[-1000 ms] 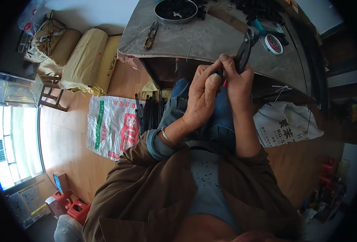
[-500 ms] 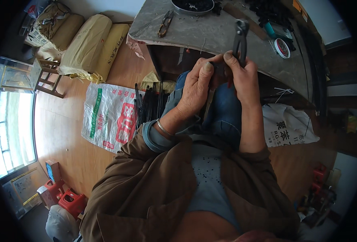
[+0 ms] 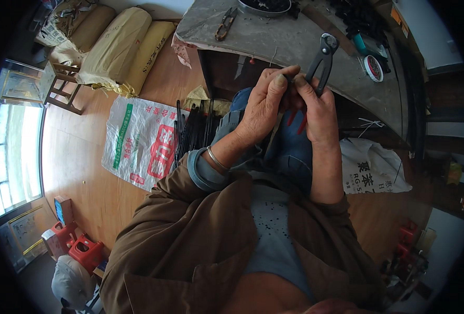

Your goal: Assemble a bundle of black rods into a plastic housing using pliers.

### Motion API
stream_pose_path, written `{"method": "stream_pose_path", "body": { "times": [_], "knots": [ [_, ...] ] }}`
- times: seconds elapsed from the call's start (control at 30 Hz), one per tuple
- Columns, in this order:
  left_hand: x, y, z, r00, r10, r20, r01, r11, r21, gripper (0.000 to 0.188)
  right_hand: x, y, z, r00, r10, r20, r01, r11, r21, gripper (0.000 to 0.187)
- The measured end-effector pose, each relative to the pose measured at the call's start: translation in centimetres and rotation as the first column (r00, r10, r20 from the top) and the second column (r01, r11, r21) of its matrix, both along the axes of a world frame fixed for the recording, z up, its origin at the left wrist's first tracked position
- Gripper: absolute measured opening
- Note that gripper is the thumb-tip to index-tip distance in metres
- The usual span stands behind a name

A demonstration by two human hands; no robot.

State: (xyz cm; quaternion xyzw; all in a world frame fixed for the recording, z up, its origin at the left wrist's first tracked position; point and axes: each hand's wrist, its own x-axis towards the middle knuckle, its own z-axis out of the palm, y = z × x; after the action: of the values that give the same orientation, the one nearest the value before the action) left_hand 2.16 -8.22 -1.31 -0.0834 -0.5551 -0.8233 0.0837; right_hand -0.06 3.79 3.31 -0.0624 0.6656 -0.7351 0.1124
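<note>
Pincers [image 3: 327, 51] sit gripped in the right hand [image 3: 318, 111], left hand [image 3: 261, 107] curled beside, contents hidden.

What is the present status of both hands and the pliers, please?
Right hand: gripping black pliers. Left hand: close beside right, contents unclear. Nothing seen in the way.

Before the hands [image 3: 263, 107], the right gripping pliers [image 3: 326, 51], stands the counter [image 3: 282, 39], bearing a bowl [image 3: 263, 14], snips [image 3: 224, 26] to its left and a round tin [image 3: 373, 69] to its right, with one sack [image 3: 137, 138] left of the legs [image 3: 289, 144], another sack [image 3: 373, 162] right
</note>
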Motion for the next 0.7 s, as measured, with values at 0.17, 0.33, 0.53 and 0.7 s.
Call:
{"method": "stream_pose_path", "body": {
  "times": [0.17,0.33,0.53,0.7],
  "knots": [
    [0.1,0.23,0.47,1.0,-0.001,0.008,0.001,1.0,0.021,0.046,0.01,0.2,-0.19,0.999,-0.014,-0.036,0.014,1.0,-0.009,0.017],
    [0.2,0.28,0.63,1.0,0.01,0.01,-0.01,1.0,0.018,0.047,0.03,0.3,-0.21,1.0,-0.005,-0.026,0.004,1.0,-0.023,0.018],
    [0.33,0.41,0.56,1.0,-0.013,0.001,0.013,0.997,0.073,0.047,0.72,-0.24,0.11,0.998,-0.028,-0.055,0.029,0.999,0.02,0.018],
    [0.31,0.4,0.98,0.999,-0.029,-0.02,0.031,0.991,0.131,0.046,0.49,0.15,-0.04,0.999,-0.004,-0.054,0.002,1.0,-0.027,0.018]
  ]
}}
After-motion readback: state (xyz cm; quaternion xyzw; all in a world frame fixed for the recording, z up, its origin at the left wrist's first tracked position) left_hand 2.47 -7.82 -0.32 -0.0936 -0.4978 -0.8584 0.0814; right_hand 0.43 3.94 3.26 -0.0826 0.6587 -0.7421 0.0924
